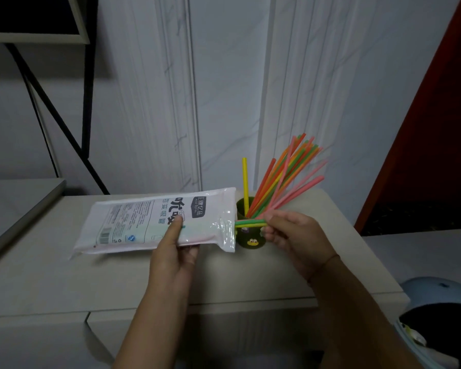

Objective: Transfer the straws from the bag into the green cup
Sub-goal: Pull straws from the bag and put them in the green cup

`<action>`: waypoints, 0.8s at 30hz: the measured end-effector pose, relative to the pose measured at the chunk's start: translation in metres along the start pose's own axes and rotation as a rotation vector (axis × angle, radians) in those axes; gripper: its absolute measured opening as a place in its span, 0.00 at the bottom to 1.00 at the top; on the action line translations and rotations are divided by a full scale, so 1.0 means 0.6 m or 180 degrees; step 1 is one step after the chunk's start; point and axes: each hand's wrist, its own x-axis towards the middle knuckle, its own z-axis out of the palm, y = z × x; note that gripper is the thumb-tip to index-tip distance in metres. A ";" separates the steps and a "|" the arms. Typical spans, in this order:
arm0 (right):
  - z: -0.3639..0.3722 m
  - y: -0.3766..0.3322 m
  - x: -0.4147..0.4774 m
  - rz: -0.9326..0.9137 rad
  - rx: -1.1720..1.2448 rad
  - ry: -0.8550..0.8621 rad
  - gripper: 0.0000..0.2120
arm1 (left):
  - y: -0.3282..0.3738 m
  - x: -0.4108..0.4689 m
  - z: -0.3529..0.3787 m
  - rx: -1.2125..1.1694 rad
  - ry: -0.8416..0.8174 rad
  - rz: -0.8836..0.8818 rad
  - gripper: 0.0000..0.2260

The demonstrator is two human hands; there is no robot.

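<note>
At table centre: bag (155, 225) gripped by left hand (175, 251); yellow-green straws (250, 223) pinched by right hand (293, 235), mid-extraction. Next: lift into green cup (246, 237).

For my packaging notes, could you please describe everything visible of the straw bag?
The bag is a long, flat, white plastic packet with dark print and a barcode, clear at its right end. It lies roughly level over the table, open end toward the green cup. The left hand grips it, thumb on top; green and yellow straws protrude, pinched by the right hand.
</note>
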 end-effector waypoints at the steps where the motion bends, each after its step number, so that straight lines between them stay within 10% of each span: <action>1: -0.007 -0.004 0.002 -0.0034 0.0047 0.0020 0.05 | 0.002 0.001 -0.001 -0.0056 0.0058 -0.0030 0.17; 10: 0.018 0.022 0.005 0.0645 0.1100 -0.0668 0.07 | -0.005 -0.001 0.002 -0.0282 0.0249 -0.0188 0.16; 24: -0.007 -0.008 0.011 0.0196 0.1351 -0.0150 0.07 | -0.008 -0.001 0.000 -0.0191 0.0343 -0.0179 0.21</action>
